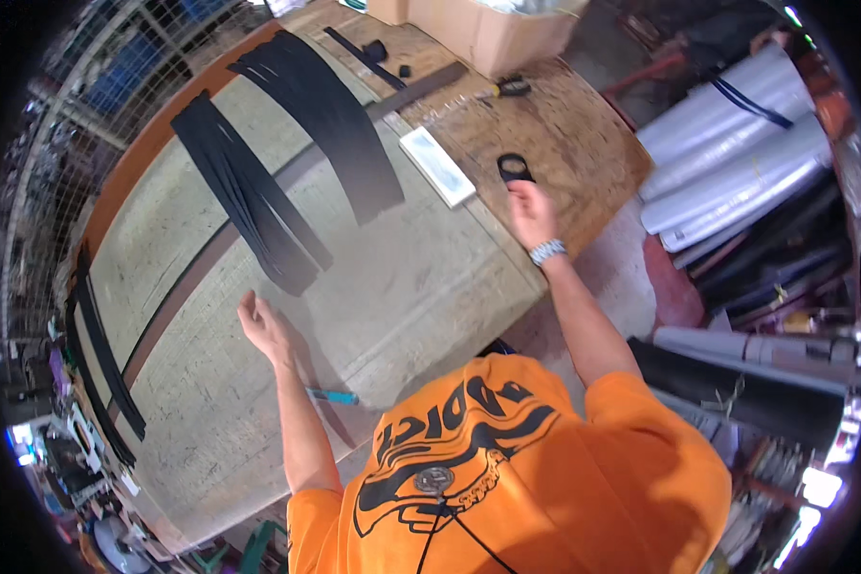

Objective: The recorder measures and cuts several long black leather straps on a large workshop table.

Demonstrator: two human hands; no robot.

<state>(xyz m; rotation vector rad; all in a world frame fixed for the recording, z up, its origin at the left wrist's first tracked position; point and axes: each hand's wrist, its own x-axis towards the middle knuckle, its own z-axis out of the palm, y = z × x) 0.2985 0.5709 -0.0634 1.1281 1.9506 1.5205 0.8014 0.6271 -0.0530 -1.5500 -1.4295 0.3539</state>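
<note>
My right hand [534, 212], with a metal watch on the wrist, is closed on the near edge of a roll of black tape [513, 161] above the plywood part of the table. My left hand [264, 327] hovers over the grey board, fingers loosely bent and apart, with nothing seen in it. Beyond that hand lies a bundle of black strips [234, 182], its near ends fanned out. A second, wider bundle of black strips [330, 115] stretches farther back. Between the strips and my right hand rests a white rectangular box [437, 166].
A long dark flat bar [182, 287] crosses the board under the strips. A teal-handled cutter [333, 395] lies beside my left forearm. Yellow-black pliers [509, 88] and a cardboard box [493, 36] occupy the plywood. Silvery wrapped rolls [737, 143] are stacked to the right.
</note>
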